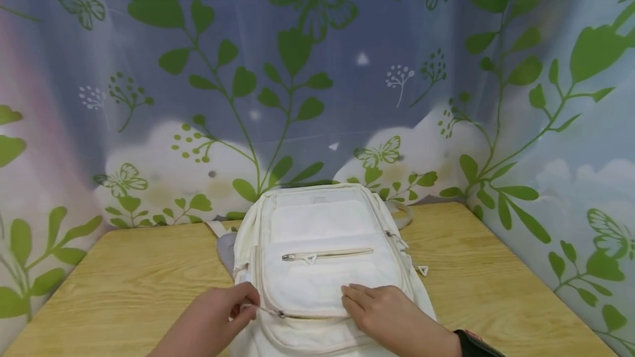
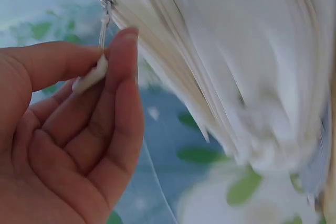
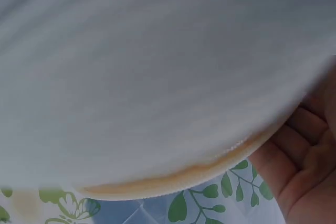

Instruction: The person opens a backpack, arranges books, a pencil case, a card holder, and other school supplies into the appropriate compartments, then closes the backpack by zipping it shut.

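A white backpack (image 1: 317, 285) lies front side up on a wooden table. At its lower left, my left hand (image 1: 218, 313) pinches a zipper pull (image 2: 94, 74) between thumb and forefinger. The pull's cord is drawn out from the zipper slider (image 1: 280, 314), which sits on the curved zipper of the front pocket. My right hand (image 1: 389, 315) rests on the lower right of that pocket, fingers fairly straight and pointing left. In the right wrist view, pale fabric covers most of the picture and hides the fingertips beside a zipper edge (image 3: 210, 162).
A short pocket zipper (image 1: 332, 254) with a triangular pull crosses the backpack's front. More pulls (image 1: 423, 270) hang at its right side. Straps (image 1: 216, 228) show beyond its edges. The wooden table (image 1: 144, 258) meets a leaf-and-butterfly patterned curtain (image 1: 317, 70) at the back and sides.
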`<action>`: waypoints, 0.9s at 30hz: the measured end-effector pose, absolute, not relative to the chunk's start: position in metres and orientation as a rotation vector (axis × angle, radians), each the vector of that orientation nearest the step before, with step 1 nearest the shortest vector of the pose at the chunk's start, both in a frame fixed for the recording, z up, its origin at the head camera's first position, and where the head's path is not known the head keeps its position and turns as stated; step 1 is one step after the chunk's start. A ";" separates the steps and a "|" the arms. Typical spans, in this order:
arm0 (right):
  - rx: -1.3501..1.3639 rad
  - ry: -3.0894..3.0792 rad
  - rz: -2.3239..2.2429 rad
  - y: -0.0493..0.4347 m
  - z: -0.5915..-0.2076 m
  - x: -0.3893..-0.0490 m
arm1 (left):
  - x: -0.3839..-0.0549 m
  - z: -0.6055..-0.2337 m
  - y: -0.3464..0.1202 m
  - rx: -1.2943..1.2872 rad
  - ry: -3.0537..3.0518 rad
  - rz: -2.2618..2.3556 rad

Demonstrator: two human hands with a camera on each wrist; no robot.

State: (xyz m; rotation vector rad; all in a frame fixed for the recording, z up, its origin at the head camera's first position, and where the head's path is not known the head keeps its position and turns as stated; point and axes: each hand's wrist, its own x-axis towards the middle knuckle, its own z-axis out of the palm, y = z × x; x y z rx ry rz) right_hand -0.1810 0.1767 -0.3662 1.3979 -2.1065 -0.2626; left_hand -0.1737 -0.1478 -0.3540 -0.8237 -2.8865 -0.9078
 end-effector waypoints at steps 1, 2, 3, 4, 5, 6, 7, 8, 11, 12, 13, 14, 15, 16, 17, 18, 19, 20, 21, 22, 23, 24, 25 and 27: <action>1.395 -2.104 -0.264 0.177 -0.366 -0.181 | -0.177 -0.352 -0.151 -0.762 -2.882 -0.893; 1.391 -2.102 -0.263 0.177 -0.366 -0.181 | -0.180 -0.350 -0.152 -0.723 -2.861 -0.867; 1.389 -2.102 -0.259 0.178 -0.365 -0.181 | -0.183 -0.349 -0.154 -0.688 -2.840 -0.844; 1.389 -2.102 -0.257 0.178 -0.365 -0.181 | -0.187 -0.348 -0.154 -0.654 -2.826 -0.824; 1.387 -2.101 -0.252 0.178 -0.365 -0.181 | -0.192 -0.348 -0.154 -0.634 -2.808 -0.808; 1.389 -2.102 -0.243 0.178 -0.364 -0.181 | -0.197 -0.347 -0.153 -0.625 -2.790 -0.791; 1.391 -2.102 -0.233 0.178 -0.364 -0.181 | -0.202 -0.348 -0.153 -0.613 -2.779 -0.772; 1.398 -2.108 -0.219 0.177 -0.365 -0.181 | -0.207 -0.348 -0.152 -0.595 -2.774 -0.760; 1.407 -2.106 -0.200 0.176 -0.366 -0.182 | -0.223 -0.350 -0.151 -0.543 -2.763 -0.756; 1.410 -2.104 -0.195 0.175 -0.366 -0.182 | -0.228 -0.351 -0.151 -0.532 -2.759 -0.756; 1.415 -2.103 -0.184 0.175 -0.367 -0.182 | -0.234 -0.352 -0.151 -0.512 -2.759 -0.761; 1.420 -2.103 -0.174 0.175 -0.368 -0.182 | -0.239 -0.353 -0.151 -0.502 -2.756 -0.768; 1.422 -2.099 -0.166 0.174 -0.368 -0.182 | -0.245 -0.354 -0.152 -0.493 -2.748 -0.765; 1.427 -2.098 -0.157 0.174 -0.369 -0.182 | -0.250 -0.356 -0.152 -0.476 -2.743 -0.761; 1.428 -2.095 -0.148 0.174 -0.369 -0.183 | -0.256 -0.358 -0.153 -0.457 -2.742 -0.762; 1.428 -2.094 -0.142 0.173 -0.370 -0.183 | -0.261 -0.360 -0.153 -0.443 -2.737 -0.760; 1.426 -2.094 -0.139 0.173 -0.370 -0.183 | -0.265 -0.362 -0.154 -0.431 -2.736 -0.755; 1.421 -2.094 -0.142 0.173 -0.370 -0.183 | -0.268 -0.364 -0.154 -0.426 -2.735 -0.747; 1.415 -2.096 -0.144 0.174 -0.370 -0.183 | -0.271 -0.366 -0.154 -0.422 -2.733 -0.739; 1.409 -2.101 -0.139 0.174 -0.370 -0.182 | -0.272 -0.368 -0.154 -0.424 -2.736 -0.730; 1.402 -2.104 -0.137 0.175 -0.370 -0.182 | -0.272 -0.370 -0.155 -0.433 -2.738 -0.715; 1.399 -2.113 -0.131 0.176 -0.370 -0.182 | -0.271 -0.371 -0.155 -0.440 -2.739 -0.696; 1.399 -2.122 -0.121 0.177 -0.370 -0.181 | -0.268 -0.373 -0.157 -0.440 -2.746 -0.692; 1.398 -2.155 -0.089 0.180 -0.371 -0.182 | -0.260 -0.373 -0.163 -0.449 -2.776 -0.724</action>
